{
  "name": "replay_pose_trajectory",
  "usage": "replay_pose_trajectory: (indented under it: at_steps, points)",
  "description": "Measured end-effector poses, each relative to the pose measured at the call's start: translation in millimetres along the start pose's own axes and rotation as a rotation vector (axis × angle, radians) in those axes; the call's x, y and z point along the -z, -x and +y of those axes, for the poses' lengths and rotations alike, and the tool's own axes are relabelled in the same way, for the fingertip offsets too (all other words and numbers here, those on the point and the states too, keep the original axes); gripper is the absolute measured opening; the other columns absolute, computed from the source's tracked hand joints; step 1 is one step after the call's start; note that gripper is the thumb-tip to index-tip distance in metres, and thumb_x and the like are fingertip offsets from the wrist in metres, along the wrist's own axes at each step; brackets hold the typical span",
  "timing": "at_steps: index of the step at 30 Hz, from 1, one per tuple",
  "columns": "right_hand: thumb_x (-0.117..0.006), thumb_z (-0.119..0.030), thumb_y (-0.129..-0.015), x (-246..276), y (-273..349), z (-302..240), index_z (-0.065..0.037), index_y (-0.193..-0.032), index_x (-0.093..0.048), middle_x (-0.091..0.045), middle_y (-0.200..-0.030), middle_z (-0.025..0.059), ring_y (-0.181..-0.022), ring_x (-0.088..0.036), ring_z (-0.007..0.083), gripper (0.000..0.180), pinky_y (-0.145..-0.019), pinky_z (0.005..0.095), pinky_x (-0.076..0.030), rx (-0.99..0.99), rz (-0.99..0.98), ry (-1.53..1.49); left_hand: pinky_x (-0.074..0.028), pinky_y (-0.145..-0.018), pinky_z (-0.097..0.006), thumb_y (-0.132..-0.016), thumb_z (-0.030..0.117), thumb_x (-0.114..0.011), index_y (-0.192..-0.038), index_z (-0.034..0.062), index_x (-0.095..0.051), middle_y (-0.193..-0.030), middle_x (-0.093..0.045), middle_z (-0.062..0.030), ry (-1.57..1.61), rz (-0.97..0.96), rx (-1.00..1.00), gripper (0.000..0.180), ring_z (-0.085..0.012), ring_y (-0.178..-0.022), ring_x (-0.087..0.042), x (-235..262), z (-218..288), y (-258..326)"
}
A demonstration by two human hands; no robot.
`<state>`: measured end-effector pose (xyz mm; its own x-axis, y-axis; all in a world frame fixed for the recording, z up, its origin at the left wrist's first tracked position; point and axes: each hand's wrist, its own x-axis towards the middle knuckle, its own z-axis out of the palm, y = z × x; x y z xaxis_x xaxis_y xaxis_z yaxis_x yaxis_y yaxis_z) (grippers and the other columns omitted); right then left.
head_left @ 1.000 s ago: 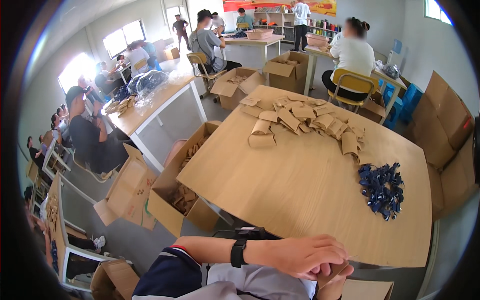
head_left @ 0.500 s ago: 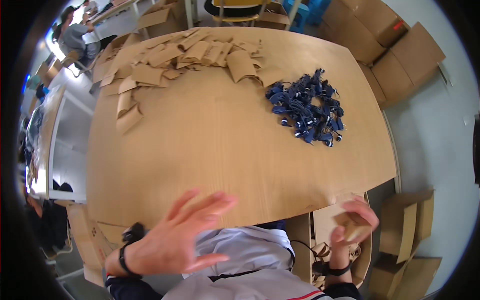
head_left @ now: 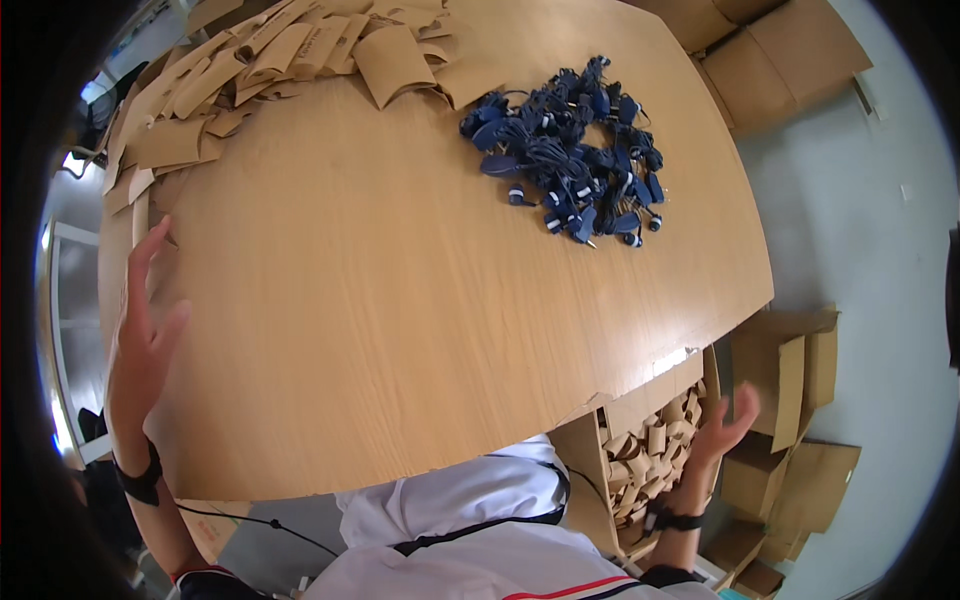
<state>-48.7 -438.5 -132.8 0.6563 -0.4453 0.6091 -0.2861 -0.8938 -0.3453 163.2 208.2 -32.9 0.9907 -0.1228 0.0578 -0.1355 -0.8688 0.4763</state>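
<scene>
My left hand (head_left: 143, 345) is stretched over the table's left side, thumb and fingers apart, with nothing in it. Its fingertips are beside a brown kraft sleeve (head_left: 141, 215) at the near end of a heap of flat kraft pillow boxes (head_left: 290, 50). At the lower right my right hand (head_left: 724, 428) is open and empty, above the side of a carton (head_left: 712, 375) that holds many folded pillow boxes (head_left: 655, 440). A tangled pile of dark blue earphones (head_left: 575, 150) lies on the right half of the table.
The wooden table (head_left: 350, 300) has a curved near edge close to my body. Open cardboard boxes (head_left: 785, 370) stand by the wall at the right, with larger cartons (head_left: 785, 55) farther back. A black cord (head_left: 275, 524) hangs below the table at the left.
My left hand has moved left and forward towards the kraft heap. My right hand has let go of the small brown pillow box it held by the carton. The view has shifted.
</scene>
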Motion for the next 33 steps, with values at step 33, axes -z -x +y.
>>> replay_pose_trajectory:
  at_steps: [33]
  points:
    - [-0.059, -0.009, -0.089, -54.0, -170.2, -252.1, -0.001, -0.094, -0.059, -0.06, -0.086, 0.0088, -0.079, -0.06, 0.022, 0.009, -0.071, 0.0314, -0.048, 0.585, -0.634, -0.418, -0.029, -0.114, -0.039, -0.082, 0.007, -0.06, -0.14, 0.0053, -0.041, -0.145, -0.044, -0.0137, 0.121, -0.108, -0.164, 0.061, -0.0302, -0.137, -0.038, -16.5, 68.1, 40.5]
